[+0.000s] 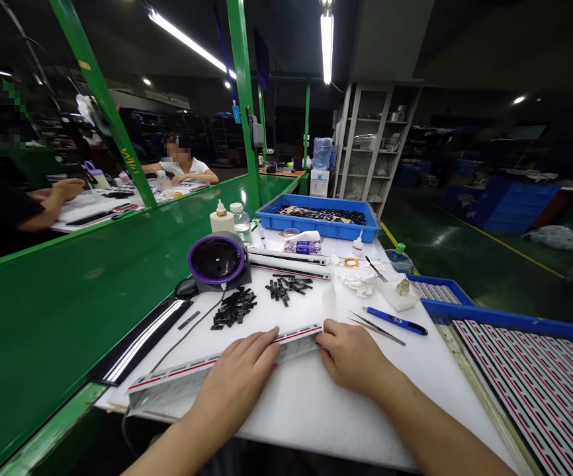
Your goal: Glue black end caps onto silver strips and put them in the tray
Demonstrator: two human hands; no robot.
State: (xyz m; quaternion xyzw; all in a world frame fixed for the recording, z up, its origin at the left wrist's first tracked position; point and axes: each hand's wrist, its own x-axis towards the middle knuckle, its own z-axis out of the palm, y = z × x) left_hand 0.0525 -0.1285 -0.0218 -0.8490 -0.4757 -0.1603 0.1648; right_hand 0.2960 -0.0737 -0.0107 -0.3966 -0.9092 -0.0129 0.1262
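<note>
A long pale shell with a red stripe and dark window-like slots (177,375), resembling a model train car body, lies slantwise at the table's front. Over its middle rests my left hand (239,370), fingers curled across the top edge and gripping it. My right hand (351,354) is closed at the shell's right end, with thumb and fingertips pinching it; anything small between them is hidden. Beyond the shell lie two heaps of small black strips (234,307). Tweezers (376,327) and a blue pen-like tool (396,320) lie beyond my right hand.
A purple-rimmed round device (217,259) stands left, its cable crossing the white table. Two similar shells (291,263), bottles (241,221), and a blue tray (316,230) stand farther back. Right, a blue tray (515,311) holds many striped shells. Two people sit beyond the green partition (68,284).
</note>
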